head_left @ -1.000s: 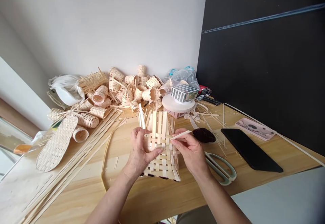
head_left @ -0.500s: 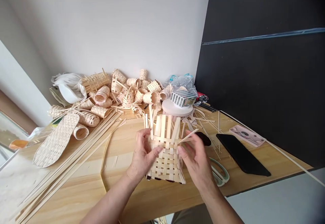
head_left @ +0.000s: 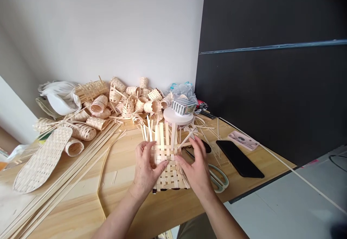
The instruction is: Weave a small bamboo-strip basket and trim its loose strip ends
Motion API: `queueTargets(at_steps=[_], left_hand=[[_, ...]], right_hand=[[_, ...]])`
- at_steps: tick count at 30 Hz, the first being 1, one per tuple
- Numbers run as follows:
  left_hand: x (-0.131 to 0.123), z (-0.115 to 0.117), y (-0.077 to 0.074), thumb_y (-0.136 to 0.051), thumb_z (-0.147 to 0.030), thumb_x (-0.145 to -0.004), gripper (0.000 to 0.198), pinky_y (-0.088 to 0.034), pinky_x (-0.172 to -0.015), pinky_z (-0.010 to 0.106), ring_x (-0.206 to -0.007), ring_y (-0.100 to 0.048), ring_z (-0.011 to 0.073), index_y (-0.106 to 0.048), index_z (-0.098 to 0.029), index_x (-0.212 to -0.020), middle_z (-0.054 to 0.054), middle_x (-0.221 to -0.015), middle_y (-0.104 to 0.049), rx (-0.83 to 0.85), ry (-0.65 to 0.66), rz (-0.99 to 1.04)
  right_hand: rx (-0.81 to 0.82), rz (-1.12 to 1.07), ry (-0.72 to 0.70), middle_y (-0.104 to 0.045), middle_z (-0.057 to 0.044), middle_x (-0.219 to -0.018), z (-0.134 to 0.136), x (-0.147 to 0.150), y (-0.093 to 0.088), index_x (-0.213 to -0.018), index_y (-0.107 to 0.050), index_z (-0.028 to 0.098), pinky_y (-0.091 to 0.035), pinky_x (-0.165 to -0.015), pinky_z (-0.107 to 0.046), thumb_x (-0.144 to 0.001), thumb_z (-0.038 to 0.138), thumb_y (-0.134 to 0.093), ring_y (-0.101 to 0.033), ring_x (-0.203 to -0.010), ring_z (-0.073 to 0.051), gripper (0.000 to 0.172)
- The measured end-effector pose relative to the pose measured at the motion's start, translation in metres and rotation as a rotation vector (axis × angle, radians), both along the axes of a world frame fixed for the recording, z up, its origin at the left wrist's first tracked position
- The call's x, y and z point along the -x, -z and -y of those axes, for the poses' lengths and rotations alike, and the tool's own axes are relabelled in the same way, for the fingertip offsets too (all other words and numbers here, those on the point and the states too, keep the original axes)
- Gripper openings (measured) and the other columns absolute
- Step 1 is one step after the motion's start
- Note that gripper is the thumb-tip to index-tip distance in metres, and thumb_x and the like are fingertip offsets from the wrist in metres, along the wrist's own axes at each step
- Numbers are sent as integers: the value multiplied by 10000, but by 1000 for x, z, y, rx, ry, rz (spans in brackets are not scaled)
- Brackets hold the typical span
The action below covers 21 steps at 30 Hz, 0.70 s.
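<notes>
A partly woven basket (head_left: 168, 176) of pale flat strips stands in front of me, dark bits along its lower edge and upright strips fanning out at the top. My left hand (head_left: 146, 168) grips its left side, thumb on the front weave and fingers at the back edge. On the right side, my right hand (head_left: 195, 165) has its thumb against the weave, and its raised fingers are at a loose strip (head_left: 185, 140) that sticks up at a slant. Green-handled scissors (head_left: 219, 179) lie just right of my right hand, partly hidden behind it.
Behind, a heap of small woven baskets (head_left: 152, 106) lies along the wall. Long strips (head_left: 78, 159) and a flat woven sole shape (head_left: 45, 159) are at left. A white turntable (head_left: 176, 118) carries a patterned box (head_left: 183, 106). A black phone (head_left: 240, 159) and pink card (head_left: 243, 139) lie right.
The view has turned a little to the right, so things sit further left. The right fingers have lifted the loose strip to a steeper slant. Both hands stay on the basket.
</notes>
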<state>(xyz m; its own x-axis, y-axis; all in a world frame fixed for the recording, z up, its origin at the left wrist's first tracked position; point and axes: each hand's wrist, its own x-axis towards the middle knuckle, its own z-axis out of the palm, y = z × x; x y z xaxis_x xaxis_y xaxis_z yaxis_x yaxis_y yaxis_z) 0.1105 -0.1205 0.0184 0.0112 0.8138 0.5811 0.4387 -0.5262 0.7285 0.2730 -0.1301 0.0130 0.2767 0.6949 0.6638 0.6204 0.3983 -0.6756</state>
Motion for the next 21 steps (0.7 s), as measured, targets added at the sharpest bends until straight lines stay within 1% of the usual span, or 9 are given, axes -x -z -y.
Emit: queueTargets(at_steps=[1, 2, 4, 6, 7, 9, 12, 16, 21], left_hand=[[0, -1, 2, -690, -378, -707, 500, -459, -839, 395, -1030, -499, 256, -512, -234, -1151, 106, -1093, -451, -10, -2, 3], [0, -2, 4, -688, -379, -709, 501, -459, -837, 392, -1028, -498, 256, -505, -227, -1150, 109, -1092, -448, -24, -5, 8], [-1, -2, 6, -673, -383, -719, 499, -456, -843, 394, -1034, -491, 256, -485, -215, -1150, 112, -1098, -442, -46, -13, 5], [-1, -3, 6, -643, -386, -744, 481, -441, -875, 408, -1054, -473, 253, -460, -209, -1152, 108, -1106, -433, -59, -13, -19], [-1, -3, 6, -624, -384, -759, 460, -428, -895, 416, -1063, -463, 250, -452, -206, -1146, 106, -1106, -430, -68, -9, -37], [0, -4, 5, -594, -378, -781, 417, -402, -928, 428, -1073, -449, 245, -444, -196, -1125, 103, -1099, -432, -96, -1, -78], [0, -5, 5, -583, -379, -783, 402, -393, -926, 437, -1062, -442, 250, -443, -183, -1105, 103, -1081, -438, -142, -9, -131], [0, -4, 5, -575, -393, -783, 405, -403, -896, 439, -1030, -438, 253, -441, -176, -1097, 103, -1058, -433, -188, -39, -151], [-1, -3, 6, -580, -403, -777, 406, -413, -869, 424, -1006, -438, 252, -437, -175, -1082, 101, -1040, -421, -206, -37, -143]], right_hand=[[-66, 55, 55, -441, -141, -1291, 4, 0, -6, -1226, -466, 230, -404, -949, -523, -784, 365, -624, -417, -1213, -314, 489], [-137, 118, 72, -502, -125, -1201, 8, 1, -13, -1183, -495, 234, -441, -914, -487, -794, 320, -622, -479, -1143, -292, 418], [-233, 276, -3, -570, -91, -1060, 12, 6, -26, -1119, -528, 246, -482, -851, -413, -832, 233, -578, -556, -1008, -244, 292], [-238, 439, -104, -600, -81, -1021, 11, 13, -37, -1090, -543, 239, -486, -809, -376, -867, 199, -514, -578, -928, -225, 228], [-222, 503, -118, -607, -84, -1020, 9, 17, -41, -1076, -551, 223, -480, -796, -375, -879, 200, -490, -575, -909, -229, 208], [-188, 595, -86, -607, -95, -995, 3, 22, -47, -1025, -572, 186, -465, -769, -382, -889, 211, -461, -560, -871, -241, 177], [-131, 663, -40, -573, -93, -911, -3, 26, -52, -922, -593, 169, -451, -736, -369, -878, 214, -466, -533, -826, -236, 142], [-94, 705, -17, -545, -75, -842, -3, 28, -53, -820, -577, 178, -432, -717, -346, -860, 194, -485, -516, -796, -225, 101], [-107, 652, -5, -535, -56, -786, -2, 32, -50, -768, -533, 186, -412, -689, -326, -865, 198, -496, -510, -753, -209, 104]])
